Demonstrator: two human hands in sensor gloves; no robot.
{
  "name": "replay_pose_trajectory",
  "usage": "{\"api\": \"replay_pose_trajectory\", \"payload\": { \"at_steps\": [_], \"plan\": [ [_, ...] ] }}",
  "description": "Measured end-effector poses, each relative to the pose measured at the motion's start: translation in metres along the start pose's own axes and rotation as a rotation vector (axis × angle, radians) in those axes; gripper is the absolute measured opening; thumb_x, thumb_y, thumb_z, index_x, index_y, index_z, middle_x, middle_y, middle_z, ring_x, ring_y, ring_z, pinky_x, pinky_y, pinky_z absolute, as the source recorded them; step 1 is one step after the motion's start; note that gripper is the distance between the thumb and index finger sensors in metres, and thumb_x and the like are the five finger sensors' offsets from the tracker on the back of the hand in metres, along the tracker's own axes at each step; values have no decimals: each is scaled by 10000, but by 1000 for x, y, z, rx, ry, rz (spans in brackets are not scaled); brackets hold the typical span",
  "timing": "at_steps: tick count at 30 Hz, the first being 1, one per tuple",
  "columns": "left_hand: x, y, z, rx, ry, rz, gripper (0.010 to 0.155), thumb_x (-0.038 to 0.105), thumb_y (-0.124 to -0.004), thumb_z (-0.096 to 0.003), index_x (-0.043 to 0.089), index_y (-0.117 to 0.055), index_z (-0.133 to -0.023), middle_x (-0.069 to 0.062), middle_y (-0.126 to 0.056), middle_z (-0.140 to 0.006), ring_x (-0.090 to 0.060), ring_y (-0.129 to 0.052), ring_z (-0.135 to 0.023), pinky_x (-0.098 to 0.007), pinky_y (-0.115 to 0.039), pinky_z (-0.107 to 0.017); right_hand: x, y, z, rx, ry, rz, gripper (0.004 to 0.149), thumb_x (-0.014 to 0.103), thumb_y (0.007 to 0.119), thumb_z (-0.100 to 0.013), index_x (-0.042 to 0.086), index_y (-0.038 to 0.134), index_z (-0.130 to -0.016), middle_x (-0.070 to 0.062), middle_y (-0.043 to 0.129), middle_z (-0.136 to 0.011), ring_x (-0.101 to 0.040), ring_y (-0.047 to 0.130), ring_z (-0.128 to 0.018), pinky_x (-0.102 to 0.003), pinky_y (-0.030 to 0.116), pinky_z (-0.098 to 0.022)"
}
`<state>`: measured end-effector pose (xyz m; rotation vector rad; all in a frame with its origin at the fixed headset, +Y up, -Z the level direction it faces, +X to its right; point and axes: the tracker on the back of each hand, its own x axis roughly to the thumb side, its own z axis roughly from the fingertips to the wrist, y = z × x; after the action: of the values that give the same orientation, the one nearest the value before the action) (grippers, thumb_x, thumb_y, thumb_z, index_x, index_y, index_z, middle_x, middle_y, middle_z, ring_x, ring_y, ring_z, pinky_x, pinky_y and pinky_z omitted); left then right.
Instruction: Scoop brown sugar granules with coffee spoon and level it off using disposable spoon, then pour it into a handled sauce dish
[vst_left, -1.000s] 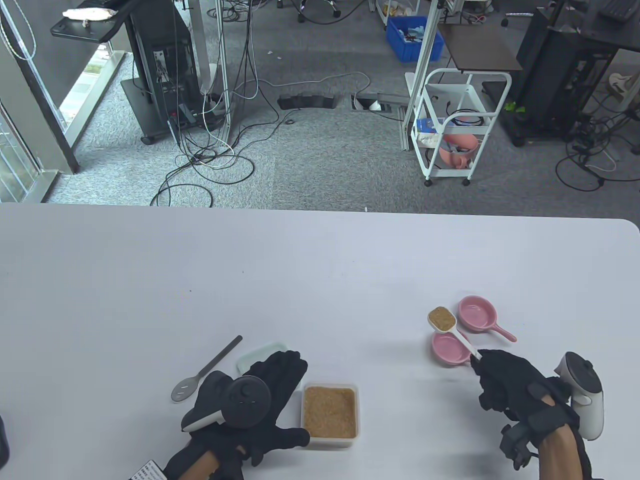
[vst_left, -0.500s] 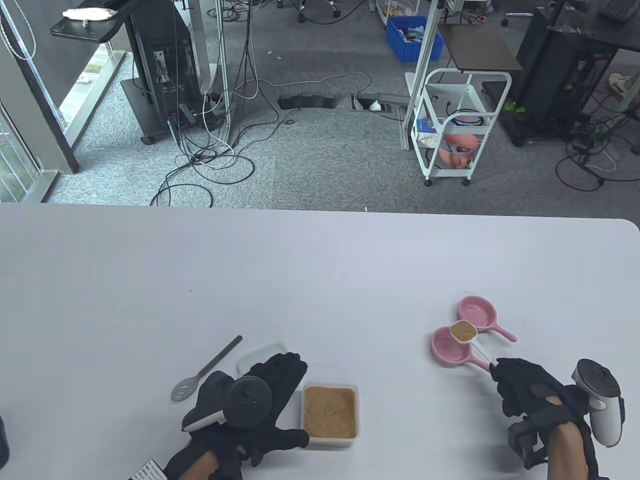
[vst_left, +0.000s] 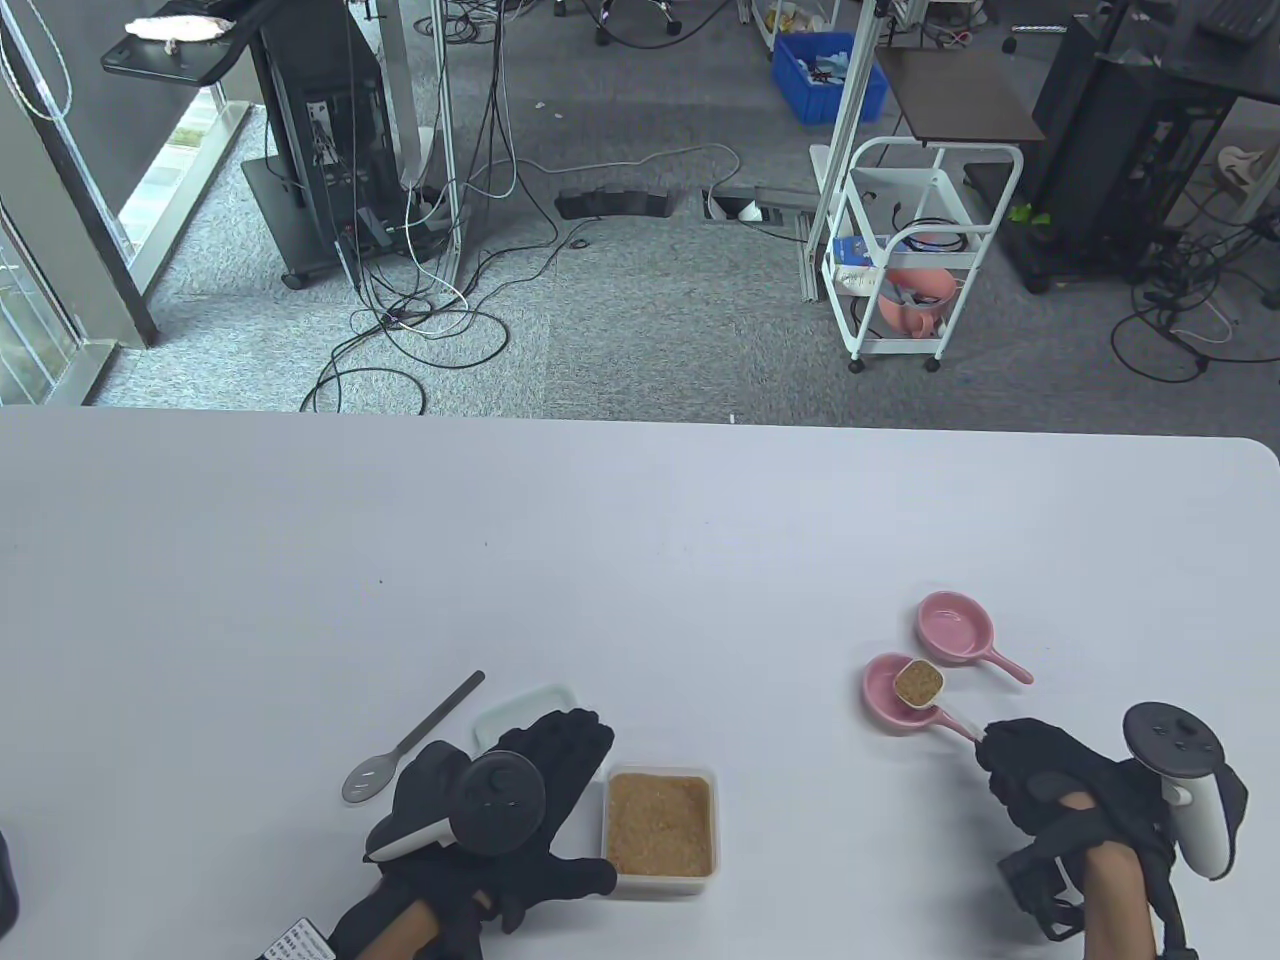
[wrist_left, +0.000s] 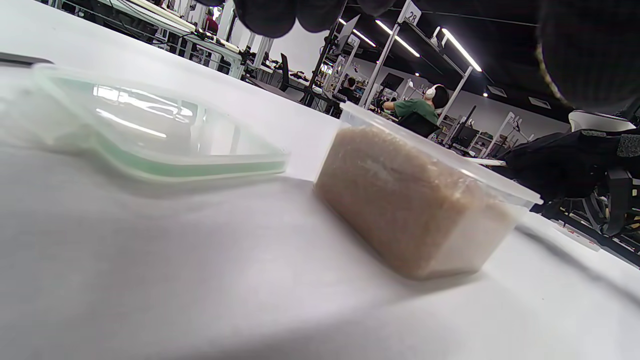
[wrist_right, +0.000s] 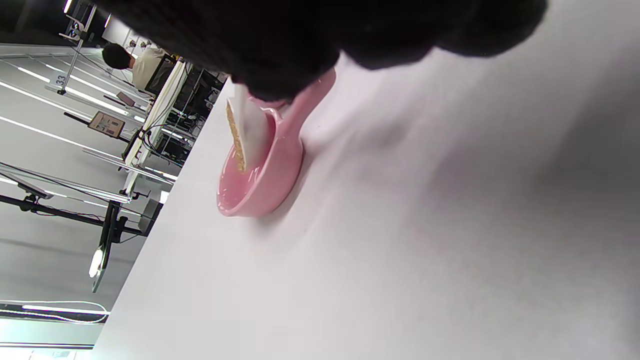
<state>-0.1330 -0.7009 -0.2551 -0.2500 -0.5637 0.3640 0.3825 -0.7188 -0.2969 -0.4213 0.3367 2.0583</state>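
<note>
My right hand (vst_left: 1005, 755) pinches the handle of a white coffee spoon (vst_left: 918, 683) filled with brown sugar. Its bowl hangs over the nearer pink handled sauce dish (vst_left: 885, 700). In the right wrist view the spoon (wrist_right: 245, 135) stands tilted on its edge just above that dish (wrist_right: 260, 190), with the sugar still in it. A second pink dish (vst_left: 955, 627) sits just behind. My left hand (vst_left: 550, 745) lies flat beside the clear tub of brown sugar (vst_left: 660, 822), holding nothing. The grey disposable spoon (vst_left: 410, 745) lies on the table to its left.
The tub's clear lid (vst_left: 525, 705) lies under my left fingertips; it also shows in the left wrist view as the lid (wrist_left: 150, 135) next to the tub (wrist_left: 425, 210). A printed label (vst_left: 295, 940) sits at the table's near edge.
My right hand drew the loaded spoon back from beyond the dishes to over the nearer dish and rolled, tilting the spoon. The left hand stayed still.
</note>
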Motion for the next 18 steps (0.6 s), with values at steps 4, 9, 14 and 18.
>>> {"api": "replay_pose_trajectory", "payload": {
  "at_steps": [4,9,14,18],
  "plan": [
    [-1,0,0,-1,2,0,1093,848,-713,-331,340,-197,-1149,21,-260,-1246,-334,-393,-1212,-512,-384,-857,5,2,2,-22,-11,48,435,357,816,-508,92,850,-852,9,952,-420,-219,910,-208,-539,745,-450],
    [-1,-1,-1,-8,4,-2,1091,849,-710,-333,340,-196,-1150,21,-261,-1247,-333,-394,-1211,-513,-384,-857,11,4,3,-53,-27,115,434,355,821,-504,97,851,-852,5,954,-427,-226,911,-221,-544,738,-461],
    [-1,-1,-1,-15,5,-5,1091,849,-710,-333,339,-198,-1151,21,-264,-1247,-335,-394,-1210,-515,-384,-856,16,5,6,-81,-45,162,435,350,830,-500,101,849,-856,-4,954,-442,-237,913,-240,-550,728,-476],
    [-1,-2,-1,-16,5,-6,1091,851,-709,-333,340,-198,-1151,17,-264,-1247,-337,-394,-1210,-516,-384,-855,21,6,8,-112,-59,208,434,347,838,-496,105,850,-856,-11,955,-450,-245,913,-252,-556,721,-485]
  ]
}}
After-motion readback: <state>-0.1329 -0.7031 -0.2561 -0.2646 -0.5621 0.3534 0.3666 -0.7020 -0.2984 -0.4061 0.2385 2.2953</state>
